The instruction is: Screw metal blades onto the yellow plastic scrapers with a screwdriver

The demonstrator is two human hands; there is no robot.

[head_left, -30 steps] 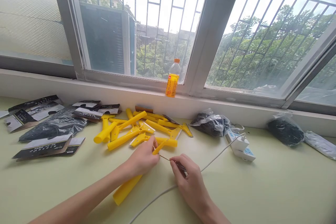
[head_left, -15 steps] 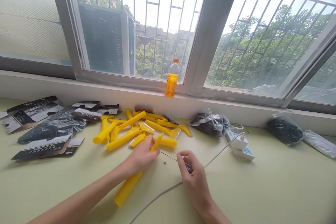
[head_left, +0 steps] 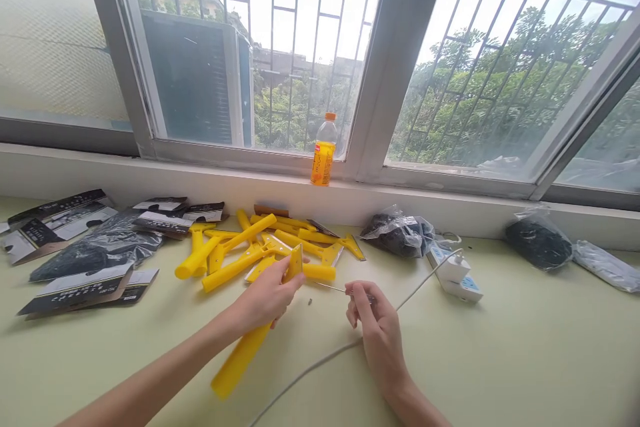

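My left hand (head_left: 273, 293) is closed around the head end of a yellow scraper (head_left: 243, 360), whose thick handle slants down toward me. In my right hand (head_left: 375, 320) is a screwdriver (head_left: 333, 287), its thin metal shaft pointing left at the scraper head. My fingers cover most of its handle. Whether the tip touches the scraper I cannot tell. A tiny metal piece (head_left: 310, 302) lies on the table between my hands. Just beyond my left hand is a pile of several yellow scrapers (head_left: 233, 268).
Black-and-white cardboard packaging (head_left: 75, 290) and a dark plastic bag (head_left: 95, 247) lie at the left. A bagged black bundle (head_left: 397, 235) and a power strip (head_left: 455, 273) are at right. A grey cable (head_left: 320, 363) crosses the table (head_left: 530, 353). An orange drink bottle (head_left: 323, 153) stands on the sill.
My left hand has turned the scraper so the flat of its head now shows. My right hand has shifted slightly right, its fingers regripped around the screwdriver.
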